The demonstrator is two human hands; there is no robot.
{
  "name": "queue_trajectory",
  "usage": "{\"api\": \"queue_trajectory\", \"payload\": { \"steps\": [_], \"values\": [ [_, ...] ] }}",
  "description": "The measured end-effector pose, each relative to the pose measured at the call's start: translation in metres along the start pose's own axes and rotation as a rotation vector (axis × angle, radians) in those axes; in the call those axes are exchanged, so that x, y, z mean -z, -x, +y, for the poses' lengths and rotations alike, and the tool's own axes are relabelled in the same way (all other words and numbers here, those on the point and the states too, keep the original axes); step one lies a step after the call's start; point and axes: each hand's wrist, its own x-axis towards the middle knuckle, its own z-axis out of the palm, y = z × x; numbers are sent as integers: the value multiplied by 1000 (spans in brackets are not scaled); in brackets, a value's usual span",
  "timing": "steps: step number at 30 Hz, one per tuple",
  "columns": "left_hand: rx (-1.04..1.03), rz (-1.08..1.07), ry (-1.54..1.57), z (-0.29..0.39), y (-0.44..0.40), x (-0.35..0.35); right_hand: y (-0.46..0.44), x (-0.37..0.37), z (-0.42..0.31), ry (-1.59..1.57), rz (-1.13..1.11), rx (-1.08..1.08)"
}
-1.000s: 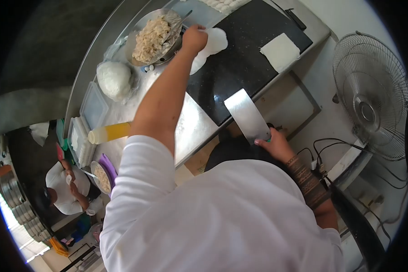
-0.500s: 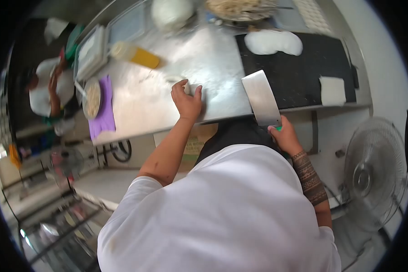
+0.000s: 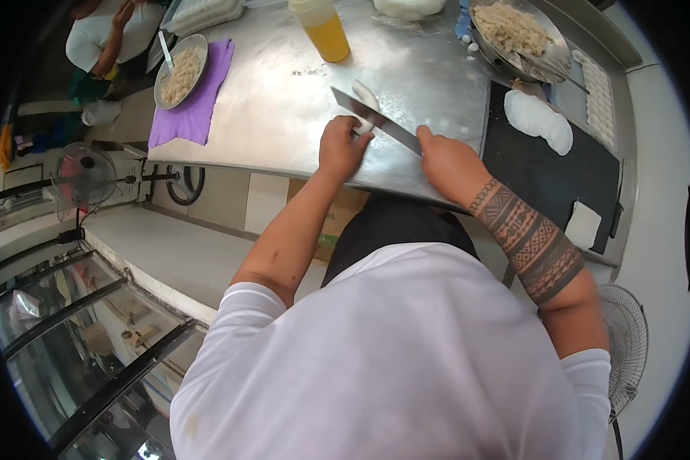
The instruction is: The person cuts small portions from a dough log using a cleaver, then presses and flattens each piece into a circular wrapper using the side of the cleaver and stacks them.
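Observation:
On the steel table point(image 3: 261, 115), my left hand point(image 3: 343, 147) pinches the near end of a short white dough roll point(image 3: 366, 96). My right hand point(image 3: 448, 162) is wrapped round the handle of a wide cleaver point(image 3: 379, 120). The blade, seen nearly edge-on, lies across the roll just beyond my left fingertips; whether it has cut into the dough cannot be made out. To the right, flattened white dough point(image 3: 538, 123) and a square white piece point(image 3: 583, 225) rest on a black board point(image 3: 514, 165).
A bottle of yellow liquid point(image 3: 326, 34) stands beyond my hands. At the left a bowl of filling point(image 3: 182, 75) sits on a purple cloth point(image 3: 215, 92). A large bowl of filling point(image 3: 514, 34) is at the back right. Another person point(image 3: 103, 38) is at upper left; a fan point(image 3: 625, 345) stands lower right.
My left hand has come back from the flattened dough to the roll and closed on it. My right hand has raised the cleaver from the table edge over the roll. The view has swung left.

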Motion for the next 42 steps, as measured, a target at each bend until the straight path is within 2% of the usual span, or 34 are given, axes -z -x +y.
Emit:
{"api": "queue_trajectory", "payload": {
  "steps": [3, 6, 9, 12, 13, 14, 16, 17, 20, 21, 23, 26, 28, 31, 34, 37, 40, 41, 42],
  "values": [
    [41, -7, 20, 10, 2, 2, -11, 0, -19, 89, -90, 7],
    [-8, 31, 16, 4, 3, -2, -16, -40, -9, 65, 11, 33],
    [-15, 41, -17, 2, 2, -3, -21, -47, -3, 26, 11, -2],
    [37, 40, 46, 12, 0, 12, -4, -29, -8, -118, -7, -102],
    [75, 29, 117, 11, -1, 16, 9, -13, -15, -217, -38, -234],
    [113, 10, 187, 11, -2, 19, 27, -14, -15, -312, 81, -278],
    [-9, -63, 183, 22, -6, 30, 73, -18, -1, -484, 337, -364],
    [-72, -99, 183, 30, -12, 28, 97, -30, 14, -514, 398, -499],
    [-263, -376, 302, 69, -25, -4, 167, -85, 53, -511, 738, -644],
    [-401, -452, 252, 91, -27, -18, 187, -89, 54, -716, 727, -820],
    [-570, -621, 374, 147, -26, -51, 220, -94, 51, -1153, 693, -1146],
    [-935, -697, 393, 206, -20, -113, 247, -132, 44, -1336, 956, -1177],
    [-1070, -833, 340, 219, -14, -145, 255, -145, 36, -1354, 994, -1238],
    [-1206, -837, 136, 215, -15, -160, 266, -163, 31, -1392, 994, -1261],
    [-1284, -896, -74, 227, -17, -147, 275, -167, 27, -1365, 930, -1263],
    [-1383, -610, -29, 270, -10, -134, 291, -130, 40, -1231, 896, -1271],
    [-1287, -622, 13, 294, 15, -175, 309, -73, 74, -1078, 941, -1216],
    [-1326, -660, -54, 292, 23, -186, 315, -50, 90, -1046, 980, -1188],
    [-1262, -759, -70, 278, 35, -201, 319, -29, 105, -1012, 1016, -1159]
  ]
}}
